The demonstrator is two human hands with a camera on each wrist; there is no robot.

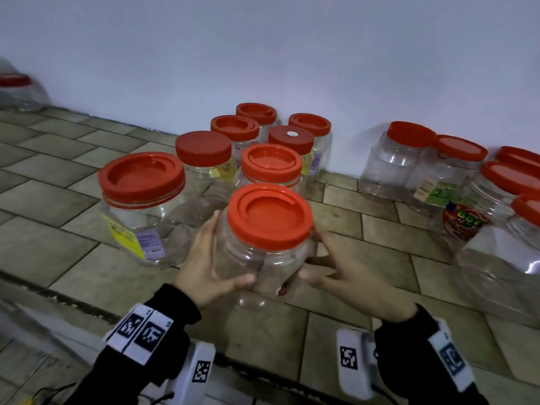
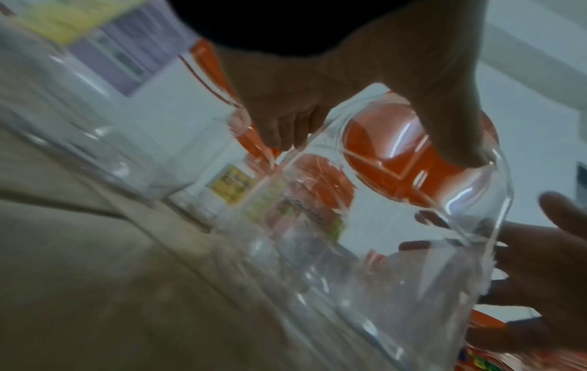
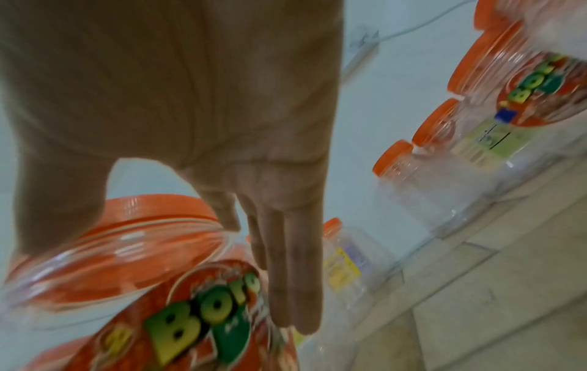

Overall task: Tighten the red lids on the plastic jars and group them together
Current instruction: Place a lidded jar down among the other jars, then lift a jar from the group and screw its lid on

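Observation:
A clear plastic jar (image 1: 263, 258) with a red lid (image 1: 270, 216) stands in the middle of the head view, just in front of a cluster of red-lidded jars (image 1: 271, 159). My left hand (image 1: 204, 264) grips its left side, thumb across the front and fingers behind. My right hand (image 1: 344, 276) lies against the jar's right side with straight, spread fingers. The left wrist view shows my left hand (image 2: 365, 100) wrapped on the jar (image 2: 397, 226). In the right wrist view my right hand (image 3: 279, 251) rests flat on the jar's printed label (image 3: 197, 321), under the red lid (image 3: 127, 226).
A bigger jar (image 1: 143, 206) stands close on the left. Several more red-lidded jars (image 1: 438, 171) line the white wall on the right, and one jar (image 1: 17, 89) sits far left. The tiled floor (image 1: 336, 331) has a dark step edge near me.

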